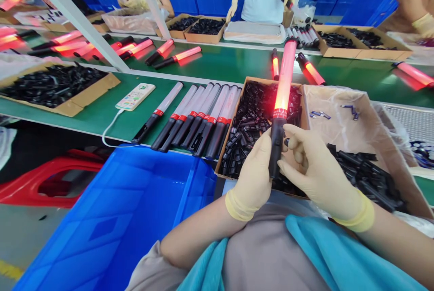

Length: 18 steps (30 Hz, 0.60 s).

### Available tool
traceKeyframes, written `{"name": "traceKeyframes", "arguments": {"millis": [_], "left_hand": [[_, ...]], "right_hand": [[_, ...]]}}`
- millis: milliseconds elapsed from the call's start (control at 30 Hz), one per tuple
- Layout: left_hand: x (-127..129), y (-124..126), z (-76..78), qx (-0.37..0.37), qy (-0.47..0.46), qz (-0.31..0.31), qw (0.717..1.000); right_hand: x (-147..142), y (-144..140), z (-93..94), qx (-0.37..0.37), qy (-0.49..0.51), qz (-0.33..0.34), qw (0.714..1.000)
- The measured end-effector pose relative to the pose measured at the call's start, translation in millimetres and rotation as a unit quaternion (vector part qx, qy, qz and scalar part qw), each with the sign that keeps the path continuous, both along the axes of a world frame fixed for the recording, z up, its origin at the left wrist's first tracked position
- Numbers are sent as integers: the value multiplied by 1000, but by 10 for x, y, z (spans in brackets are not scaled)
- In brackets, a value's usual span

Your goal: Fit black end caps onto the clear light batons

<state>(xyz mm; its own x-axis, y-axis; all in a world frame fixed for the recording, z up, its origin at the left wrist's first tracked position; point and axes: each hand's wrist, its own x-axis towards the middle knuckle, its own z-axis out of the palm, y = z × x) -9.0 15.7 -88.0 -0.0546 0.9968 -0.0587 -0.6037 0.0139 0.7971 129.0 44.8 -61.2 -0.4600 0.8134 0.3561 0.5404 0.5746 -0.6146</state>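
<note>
My left hand (254, 175) and my right hand (313, 171), both in cream latex gloves, grip the black handle of a lit red baton light (282, 96). The baton points away from me and glows red along its tube. It hangs over a cardboard box (233, 119) filled with small black parts. Left of the box, several unlit batons (196, 116) with clear tubes and black handles lie side by side on the green belt.
A blue plastic crate (129, 218) stands at my lower left. A second lined cardboard box (342, 110) of black parts sits to the right. A white power strip (135, 96) lies on the belt. Lit batons (176, 55) lie on the far belt, where people in gloves work.
</note>
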Motion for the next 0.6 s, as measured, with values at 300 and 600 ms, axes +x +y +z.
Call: {"name": "traceKeyframes", "arguments": {"millis": [300,600], "left_hand": [[-126,126,19,11,22,55,998],[-497,244,53,32,20,134,990]], "right_hand": [[-123,4,-18,-202,84,-4,976],[-467,1476,119,-271,191,-10,944]]}}
